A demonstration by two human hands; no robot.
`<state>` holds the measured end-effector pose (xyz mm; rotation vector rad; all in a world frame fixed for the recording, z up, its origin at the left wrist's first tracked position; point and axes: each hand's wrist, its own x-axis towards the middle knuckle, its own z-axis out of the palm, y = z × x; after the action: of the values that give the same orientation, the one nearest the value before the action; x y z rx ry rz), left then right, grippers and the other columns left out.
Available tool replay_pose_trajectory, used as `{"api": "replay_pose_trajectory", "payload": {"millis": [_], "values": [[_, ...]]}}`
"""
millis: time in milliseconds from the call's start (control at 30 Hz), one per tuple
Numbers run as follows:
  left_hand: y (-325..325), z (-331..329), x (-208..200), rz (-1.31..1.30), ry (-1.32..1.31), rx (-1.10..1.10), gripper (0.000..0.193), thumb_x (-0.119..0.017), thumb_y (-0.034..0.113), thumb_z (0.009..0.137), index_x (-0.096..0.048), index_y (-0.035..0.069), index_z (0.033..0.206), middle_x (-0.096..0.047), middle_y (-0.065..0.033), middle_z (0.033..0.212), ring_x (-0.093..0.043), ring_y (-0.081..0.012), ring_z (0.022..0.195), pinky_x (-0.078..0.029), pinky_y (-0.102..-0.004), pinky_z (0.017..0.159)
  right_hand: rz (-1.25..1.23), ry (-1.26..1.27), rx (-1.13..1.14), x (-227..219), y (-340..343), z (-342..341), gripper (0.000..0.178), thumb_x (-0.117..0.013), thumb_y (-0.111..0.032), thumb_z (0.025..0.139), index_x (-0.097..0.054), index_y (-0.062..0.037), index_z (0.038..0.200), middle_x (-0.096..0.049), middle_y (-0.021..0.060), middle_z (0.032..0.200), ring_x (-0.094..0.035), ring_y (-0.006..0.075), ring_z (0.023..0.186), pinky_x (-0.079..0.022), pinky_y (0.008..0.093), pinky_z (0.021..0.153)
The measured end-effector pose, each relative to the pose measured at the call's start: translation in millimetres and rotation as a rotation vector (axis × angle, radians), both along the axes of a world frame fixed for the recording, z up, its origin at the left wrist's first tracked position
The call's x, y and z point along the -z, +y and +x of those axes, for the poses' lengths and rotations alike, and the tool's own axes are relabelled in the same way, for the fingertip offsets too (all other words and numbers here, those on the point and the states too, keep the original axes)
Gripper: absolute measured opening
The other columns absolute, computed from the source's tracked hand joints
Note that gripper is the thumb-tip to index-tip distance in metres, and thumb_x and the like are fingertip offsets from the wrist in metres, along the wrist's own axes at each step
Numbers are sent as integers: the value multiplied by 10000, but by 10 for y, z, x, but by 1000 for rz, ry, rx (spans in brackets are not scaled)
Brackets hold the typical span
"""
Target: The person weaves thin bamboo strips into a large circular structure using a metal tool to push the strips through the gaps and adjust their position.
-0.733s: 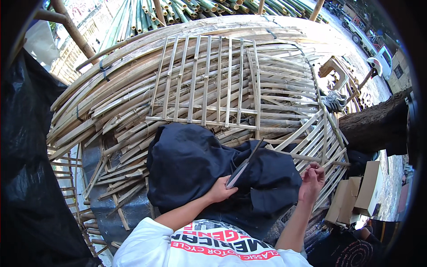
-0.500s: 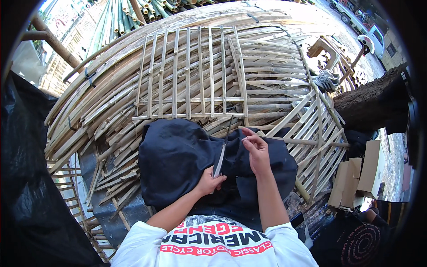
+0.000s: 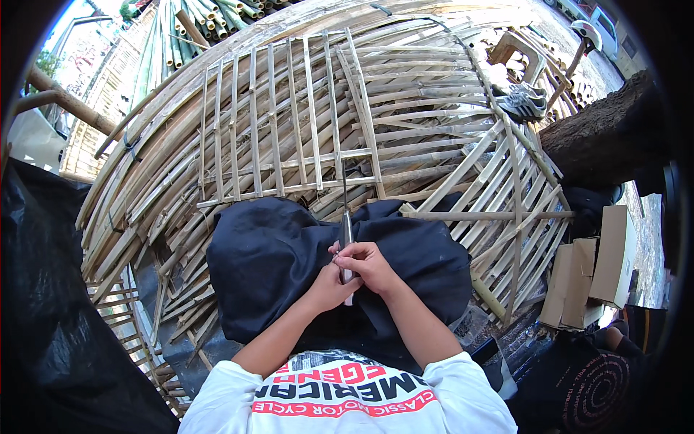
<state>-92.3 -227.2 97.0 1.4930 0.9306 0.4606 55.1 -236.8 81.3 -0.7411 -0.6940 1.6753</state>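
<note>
left hand (image 3: 331,288): wrapped round the tool (image 3: 346,230) | right hand (image 3: 370,265): was off right, now tucked against the left, fingers bent, can't tell its grip from here | tool: over the dark cloth (image 3: 264,249)

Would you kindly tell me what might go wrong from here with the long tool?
The right hand sits close against the left hand on the long thin tool, so a slip might hurt a finger, though its sharpness is unclear.
The tool is over the dark cloth on the lap; if dropped, it might snag it.
Its thin end points toward the slatted frame and could catch a slat if pushed forward.
</note>
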Motion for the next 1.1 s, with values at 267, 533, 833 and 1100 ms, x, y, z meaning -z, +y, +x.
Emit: {"api": "replay_pose_trajectory", "payload": {"millis": [267, 533, 833, 1100], "values": [[527, 151, -794, 337, 513, 288, 585, -789, 456, 727, -629, 23, 1085, -671, -137, 976, -659, -285, 933, -512, -386, 814, 6, -41, 287, -70, 24, 145, 64, -754, -32, 836, -714, -13, 882, -628, 42, 1010, -592, 96, 888, -477, 245, 814], [757, 97, -694, 213, -74, 135, 248, -784, 17, 766, -713, -7, 1002, -655, -86, 1004, -608, -183, 903, -470, -300, 869, 21, -4, 262, -144, 56, 196, 97, -771, -78, 828, -719, -4, 863, -639, 22, 857, -567, 78, 784, -455, 238, 719], [854, 151, -494, -204, -363, 148, 146, -811, 111, 771, -747, 21, 866, -601, -72, 907, -567, -188, 891, -461, -327, 842, 78, 131, 157, -115, 50, 245, 112, -793, -105, 817, -739, -10, 841, -660, 17, 823, -586, 66, 756, -460, 227, 678], [1288, 555, -275, -32, -369, -77, 96, -719, 51, 871, -679, -14, 930, -661, -74, 851, -618, -177, 836, -493, -314, 803, -36, 31, 467, -51, 77, 316, 70, -773, -40, 819, -721, -19, 861, -661, 2, 824, -588, 80, 830, -467, 244, 800]]}}
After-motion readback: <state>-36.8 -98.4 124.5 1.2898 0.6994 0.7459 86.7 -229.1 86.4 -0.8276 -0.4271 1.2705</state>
